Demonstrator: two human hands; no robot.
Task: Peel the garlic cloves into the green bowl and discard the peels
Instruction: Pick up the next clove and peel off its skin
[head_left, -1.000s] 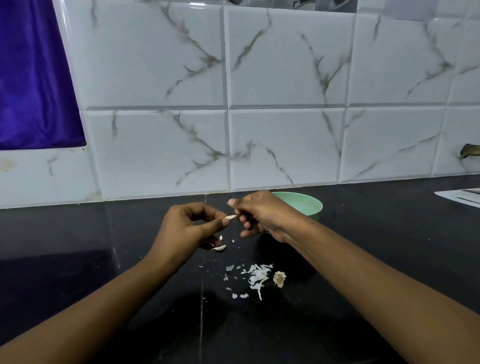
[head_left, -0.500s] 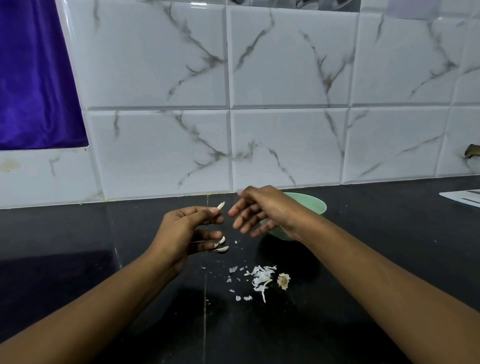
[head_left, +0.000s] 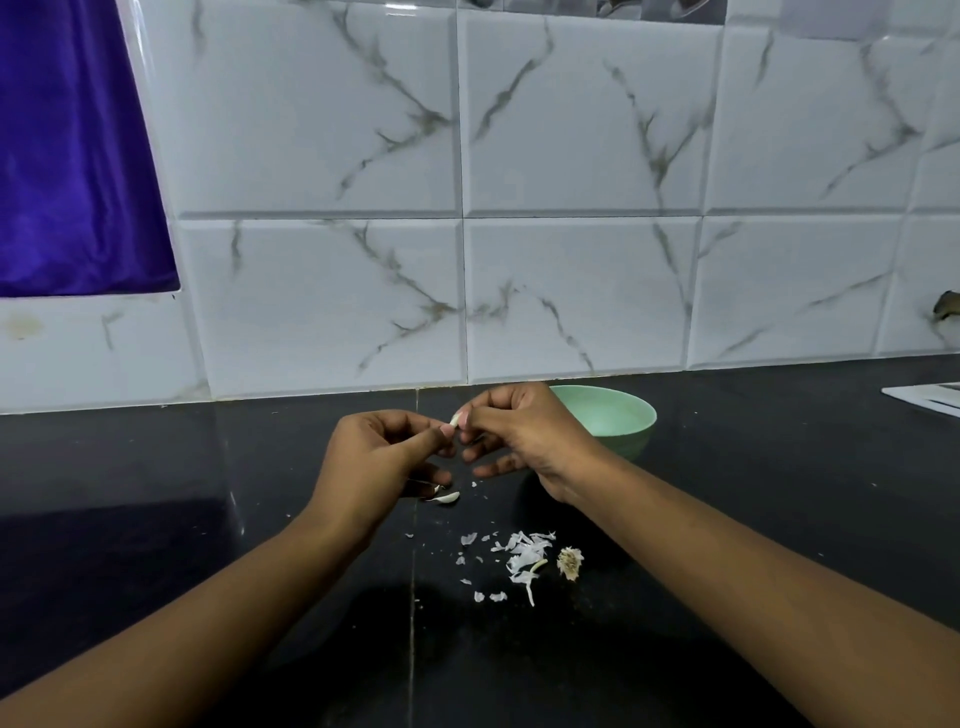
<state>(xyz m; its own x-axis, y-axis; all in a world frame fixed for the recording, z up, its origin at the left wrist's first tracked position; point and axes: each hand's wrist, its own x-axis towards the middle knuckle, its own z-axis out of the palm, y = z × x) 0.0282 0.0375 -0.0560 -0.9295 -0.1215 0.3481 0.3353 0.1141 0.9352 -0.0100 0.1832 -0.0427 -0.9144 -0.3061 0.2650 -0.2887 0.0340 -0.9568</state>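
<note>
Both hands met above the black table (head_left: 208, 519), just in front of the green bowl (head_left: 618, 415). The left hand (head_left: 374, 462) and right hand (head_left: 519, 436) were pinched together on one small garlic clove (head_left: 456, 419), held between the fingertips of both, clear of the surface. The bowl stood near the marble-tiled wall (head_left: 571, 286), partly hidden by the right hand (contents not visible). Another clove (head_left: 448, 498) lay on the table just under the left hand. Loose peels (head_left: 524, 558) were scattered nearer the person, with the dry root end (head_left: 569, 562) just beside them.
</note>
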